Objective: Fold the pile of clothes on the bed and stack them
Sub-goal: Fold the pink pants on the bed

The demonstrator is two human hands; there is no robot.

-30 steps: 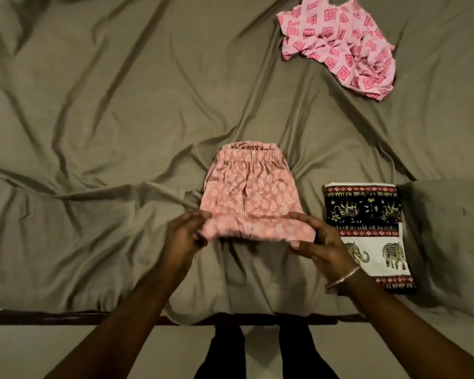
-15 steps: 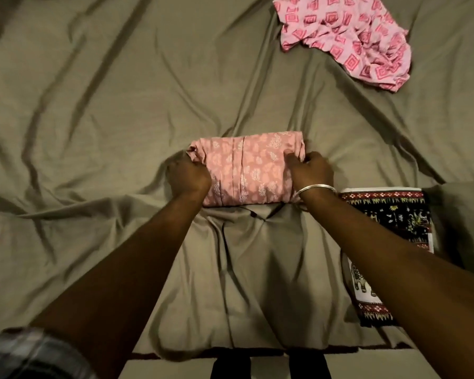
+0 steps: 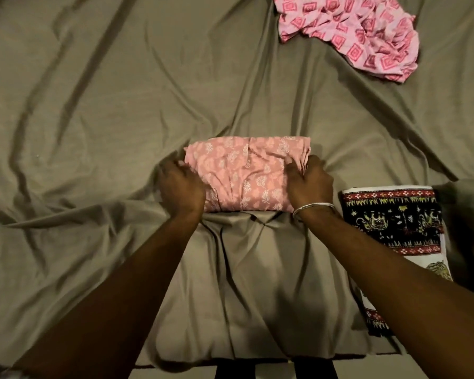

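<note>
Right hand (image 3: 308, 184) now pinching folded pink garment (image 3: 246, 173)

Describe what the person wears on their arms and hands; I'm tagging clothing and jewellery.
Both forearms are bare, no gloves or rings visible. The right hand has a thin silver bangle at the wrist. The left hand and wrist carry nothing.

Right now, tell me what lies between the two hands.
Head view: the folded pink floral garment lies between the left hand and right hand.
</note>
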